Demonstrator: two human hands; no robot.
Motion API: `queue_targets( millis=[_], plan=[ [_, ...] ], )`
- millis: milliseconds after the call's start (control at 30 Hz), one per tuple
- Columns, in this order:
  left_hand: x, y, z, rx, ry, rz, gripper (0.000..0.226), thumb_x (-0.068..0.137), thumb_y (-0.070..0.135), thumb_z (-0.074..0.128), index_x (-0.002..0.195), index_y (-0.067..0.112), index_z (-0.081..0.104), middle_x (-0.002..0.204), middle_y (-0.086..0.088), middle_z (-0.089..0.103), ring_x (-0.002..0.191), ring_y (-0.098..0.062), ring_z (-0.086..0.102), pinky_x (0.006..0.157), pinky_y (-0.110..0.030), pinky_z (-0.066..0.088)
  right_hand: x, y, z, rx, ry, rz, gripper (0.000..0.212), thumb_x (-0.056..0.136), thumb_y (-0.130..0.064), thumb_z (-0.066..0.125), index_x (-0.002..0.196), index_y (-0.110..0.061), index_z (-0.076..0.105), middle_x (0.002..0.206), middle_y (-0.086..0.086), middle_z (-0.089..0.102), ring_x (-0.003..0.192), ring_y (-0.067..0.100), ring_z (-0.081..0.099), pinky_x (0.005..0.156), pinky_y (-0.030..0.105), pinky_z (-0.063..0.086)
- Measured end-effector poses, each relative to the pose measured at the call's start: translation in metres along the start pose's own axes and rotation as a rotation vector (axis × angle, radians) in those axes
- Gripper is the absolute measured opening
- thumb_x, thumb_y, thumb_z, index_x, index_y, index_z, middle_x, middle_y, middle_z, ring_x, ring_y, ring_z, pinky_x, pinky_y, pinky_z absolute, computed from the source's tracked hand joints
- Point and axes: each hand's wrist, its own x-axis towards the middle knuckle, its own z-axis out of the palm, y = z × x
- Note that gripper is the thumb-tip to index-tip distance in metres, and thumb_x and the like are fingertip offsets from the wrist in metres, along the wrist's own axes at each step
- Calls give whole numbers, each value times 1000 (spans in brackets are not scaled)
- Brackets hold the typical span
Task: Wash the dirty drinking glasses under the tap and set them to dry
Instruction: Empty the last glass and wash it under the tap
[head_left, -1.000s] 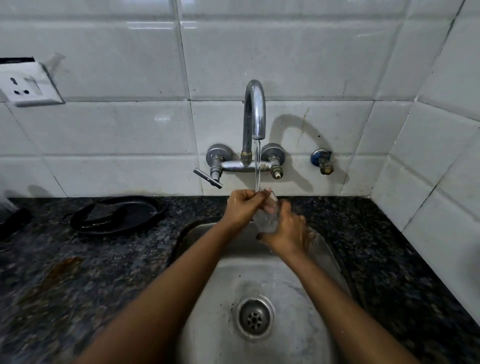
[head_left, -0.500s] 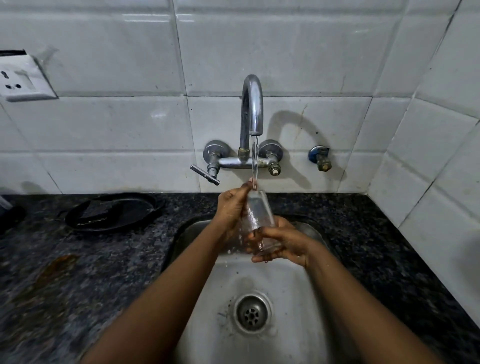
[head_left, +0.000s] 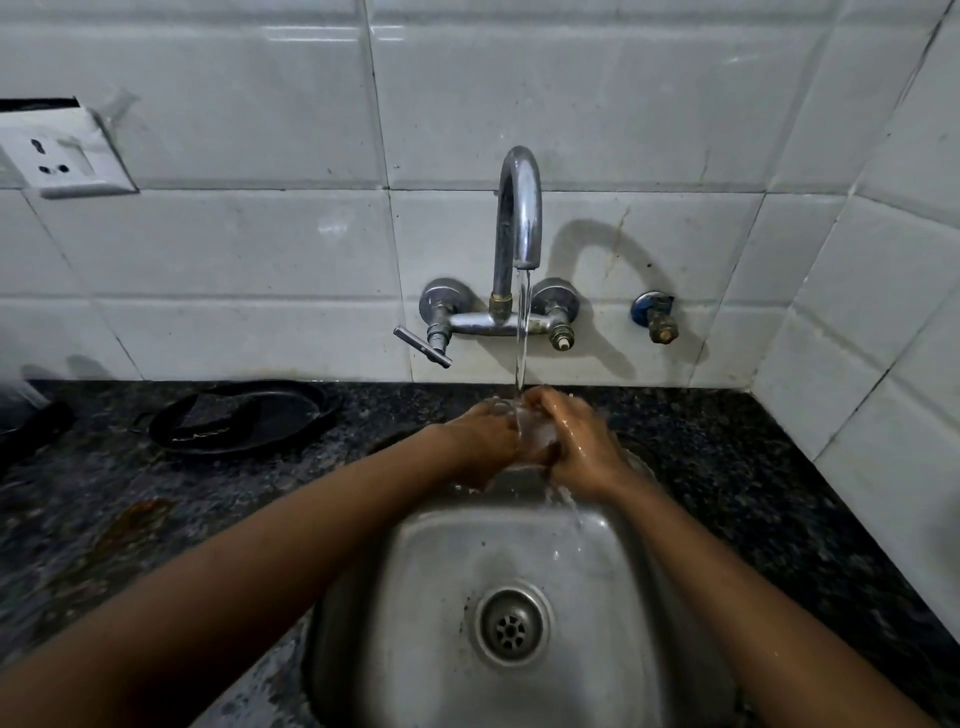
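Currently both hands, left (head_left: 488, 434) and right (head_left: 576, 441), are grasping one glass (head_left: 535, 431) under the tap (head_left: 519, 218), apparently mid-rinse; drying is remaining.

White glossy wall tiles (head_left: 234, 249) are covering the back and right walls, reflecting dim light. 1 white socket plate (head_left: 62, 156) is sitting upper left. A dark speckled granite counter (head_left: 727, 452) is running below, with a brownish stain (head_left: 135, 519) showing on its left part.
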Motion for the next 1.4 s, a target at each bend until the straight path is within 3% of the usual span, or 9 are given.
queue_targets(
  millis=[300, 433, 633, 733, 833, 933, 1033, 1200, 1400],
  plan=[
    [3, -7, -9, -974, -99, 9, 46, 81, -14, 46, 126, -3, 49, 127, -23, 52, 110, -31, 52, 76, -22, 49, -3, 7, 15, 182, 79, -22, 88, 59, -7, 83, 136, -12, 39, 131, 13, 50, 118, 28, 51, 92, 47, 50],
    [7, -24, 15, -1544, 249, -87, 28, 74, 11, 59, 100, 7, 67, 106, -20, 66, 96, -26, 63, 88, -38, 51, -2, 3, 11, 17, 180, 13, 77, 62, -24, 80, 129, -15, 42, 122, 11, 56, 109, 29, 55, 87, 41, 49],
    [31, 19, 22, -1486, 972, -463, 41, 88, 37, 58, 69, 1, 63, 62, -14, 64, 54, -16, 57, 54, -27, 49, -10, -22, 24, -406, 203, 119, 97, 72, -30, 73, 145, -11, 13, 124, 19, 51, 113, 32, 50, 96, 39, 40],
    [39, 20, 25, -1448, 1103, -575, 41, 85, 37, 62, 53, 12, 57, 46, -2, 53, 43, -14, 48, 46, -24, 40, -16, -27, 30, -193, 98, 157, 111, 70, -33, 76, 148, -15, -2, 137, 17, 39, 120, 32, 47, 97, 40, 43],
    [34, 9, 29, -1732, 1086, -502, 39, 86, 25, 63, 50, 12, 53, 39, 5, 48, 36, -8, 41, 44, -20, 37, -14, -18, 11, 371, -111, 234, 94, 68, -19, 79, 142, -18, 22, 127, 13, 54, 103, 27, 61, 84, 40, 54],
    [32, 1, 31, -1943, 1032, -494, 45, 86, 32, 61, 47, 18, 46, 43, 2, 44, 45, -15, 41, 52, -26, 39, -20, -9, -2, 1042, -464, 421, 48, 73, -15, 73, 117, -11, 54, 105, 15, 67, 83, 28, 69, 70, 39, 59],
    [29, 2, 26, -2027, 952, -497, 47, 88, 44, 55, 51, 18, 44, 49, 1, 46, 49, -15, 46, 56, -27, 43, -24, 0, 2, 1208, -566, 416, 36, 75, -14, 70, 109, -9, 58, 96, 16, 71, 85, 32, 70, 69, 39, 60],
    [23, 0, 15, -2193, 1020, -419, 48, 94, 44, 42, 59, 14, 53, 47, 3, 55, 55, -13, 52, 69, -32, 48, -7, 5, 21, 948, -301, 386, 62, 61, 12, 70, 115, -12, 53, 103, 14, 67, 93, 29, 66, 74, 40, 57],
    [13, -2, 17, -2158, 1069, -342, 39, 98, 37, 34, 93, 13, 64, 97, -2, 67, 94, -14, 60, 95, -35, 43, -5, 6, 42, 907, -56, 386, 76, 55, 16, 75, 119, -16, 48, 116, 11, 61, 104, 26, 60, 76, 31, 54]
  ],
)
